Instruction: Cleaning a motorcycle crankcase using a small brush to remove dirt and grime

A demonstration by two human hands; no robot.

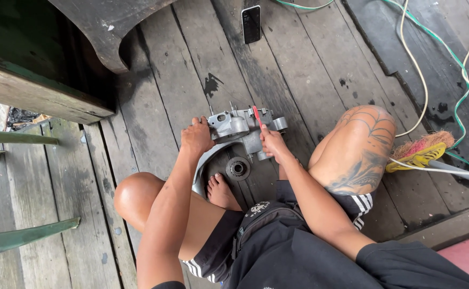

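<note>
Mid-frame, the left hand [196, 138] clasps the grey engine case [242, 131] on the planks [154, 96]; the right hand [273, 143] pinches a red tool [257, 116] against it.

Person seated low, knees spread wide, one bare foot tucked in between thighs. Both arms reach forward and down between knees, elbows slightly bent. Left hand [196, 137] palm down, fingers curled in firm grasp, wrist straight. Right hand [273, 143] closed in pinch grip, knuckles up, wrist slightly cocked. Hands near each other, not touching. Right thigh tattooed. Forearms bare.
</note>
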